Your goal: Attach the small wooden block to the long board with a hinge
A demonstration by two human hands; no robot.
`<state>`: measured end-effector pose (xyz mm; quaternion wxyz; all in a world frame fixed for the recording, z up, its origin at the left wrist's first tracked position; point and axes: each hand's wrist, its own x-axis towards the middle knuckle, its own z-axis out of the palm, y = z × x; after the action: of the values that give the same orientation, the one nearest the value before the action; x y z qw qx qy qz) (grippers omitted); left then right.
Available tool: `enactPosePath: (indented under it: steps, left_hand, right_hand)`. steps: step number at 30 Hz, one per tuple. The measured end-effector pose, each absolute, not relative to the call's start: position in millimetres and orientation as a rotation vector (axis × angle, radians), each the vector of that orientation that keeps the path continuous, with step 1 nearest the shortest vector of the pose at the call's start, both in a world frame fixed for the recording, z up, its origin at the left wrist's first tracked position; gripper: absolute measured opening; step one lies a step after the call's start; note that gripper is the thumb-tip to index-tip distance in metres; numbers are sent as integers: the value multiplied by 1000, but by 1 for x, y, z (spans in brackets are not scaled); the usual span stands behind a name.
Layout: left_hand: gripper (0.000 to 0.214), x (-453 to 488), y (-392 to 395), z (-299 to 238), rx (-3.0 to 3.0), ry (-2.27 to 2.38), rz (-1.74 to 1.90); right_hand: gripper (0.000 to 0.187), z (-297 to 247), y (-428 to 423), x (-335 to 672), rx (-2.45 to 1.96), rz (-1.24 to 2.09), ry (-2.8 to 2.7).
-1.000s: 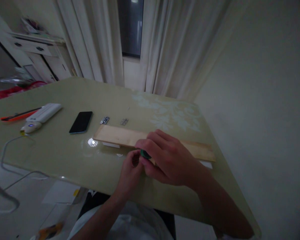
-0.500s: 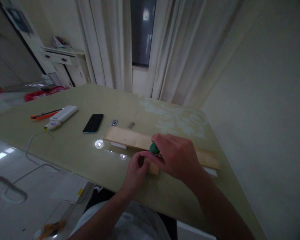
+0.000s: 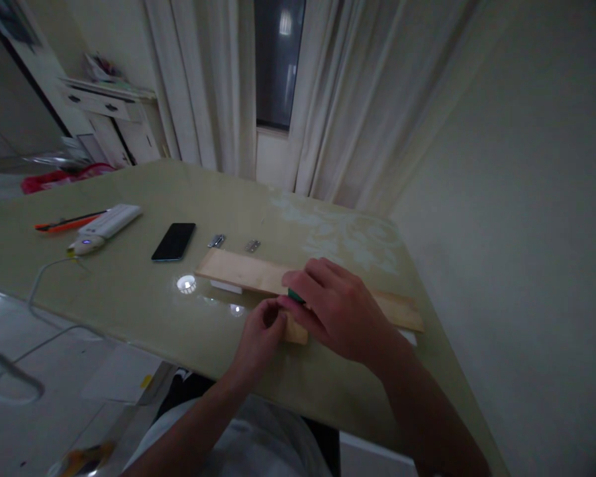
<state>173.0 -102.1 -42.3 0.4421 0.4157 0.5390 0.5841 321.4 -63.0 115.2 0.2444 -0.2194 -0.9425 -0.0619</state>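
Note:
A long pale wooden board (image 3: 238, 271) lies across the glossy green table (image 3: 129, 291), raised on small white blocks (image 3: 226, 287). My right hand (image 3: 335, 308) is closed around a green-handled tool (image 3: 295, 296), held over the board's near edge. My left hand (image 3: 261, 331) is pinched just left of it, against a short wooden piece (image 3: 295, 329) at the board's front edge. What its fingers hold is hidden.
Two small metal hinges (image 3: 217, 240) (image 3: 251, 245) lie beyond the board. A black phone (image 3: 173, 241), a white device with a cord (image 3: 104, 227) and an orange tool (image 3: 67, 222) lie to the left. Curtains (image 3: 218, 93) and a wall (image 3: 501, 199) stand behind and right.
The view has shifted slightly. My right hand with the green tool has lowered a little toward the board's edge; my left hand has stayed pinched beside it.

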Motion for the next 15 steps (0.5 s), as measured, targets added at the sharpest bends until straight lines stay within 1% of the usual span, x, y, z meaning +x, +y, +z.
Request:
enactPosePath:
  steps: [3, 6, 8, 10, 13, 15]
  left_hand:
    - [21, 173, -103, -38, 1057, 1346, 1476]
    - [24, 173, -102, -42, 1047, 1350, 1459]
    - [28, 172, -101, -48, 1029, 1355, 1455]
    - [30, 172, -100, -53, 1023, 1357, 1460]
    - [31, 173, -100, -56, 1003, 1318, 1448]
    - [32, 173, -100, -56, 986, 1305, 1438]
  right_hand:
    - [20, 116, -64, 320, -526, -129, -2619]
    - [20, 113, -61, 320, -740, -289, -2485]
    - [22, 111, -58, 320, -857, -342, -2409]
    - [24, 112, -56, 322, -829, -263, -2421]
    - [13, 118, -57, 329, -668, -56, -2452]
    - [12, 124, -58, 335, -656, -48, -2389]
